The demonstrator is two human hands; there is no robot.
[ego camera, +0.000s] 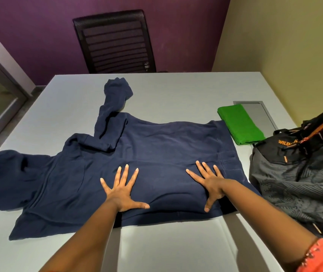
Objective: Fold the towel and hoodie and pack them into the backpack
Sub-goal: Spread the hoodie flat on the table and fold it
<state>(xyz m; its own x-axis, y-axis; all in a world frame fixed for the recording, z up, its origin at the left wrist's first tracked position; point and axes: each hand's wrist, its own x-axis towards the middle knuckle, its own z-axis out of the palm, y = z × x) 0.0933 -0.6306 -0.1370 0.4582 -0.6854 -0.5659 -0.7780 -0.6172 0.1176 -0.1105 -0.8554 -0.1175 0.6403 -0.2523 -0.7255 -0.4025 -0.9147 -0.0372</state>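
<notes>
- Navy hoodie (137, 163) lies spread across the grey table (176, 89); left hand (122, 190) and right hand (210, 185) press flat on it, fingers splayed, grasping nothing.
- Far sleeve (111, 114) lies loose; it may bunch during the next fold.
- Green towel (239, 125), folded, sits just beside the backpack (298, 179), whose closeness to the hoodie's hem could snag it.

Hoodie (137, 163) spread flat on table (176, 89). Towel (240, 126) just beyond its right end; backpack (301, 179) on table's right edge. Chair (115, 42) behind table. Both hands on hoodie.
</notes>
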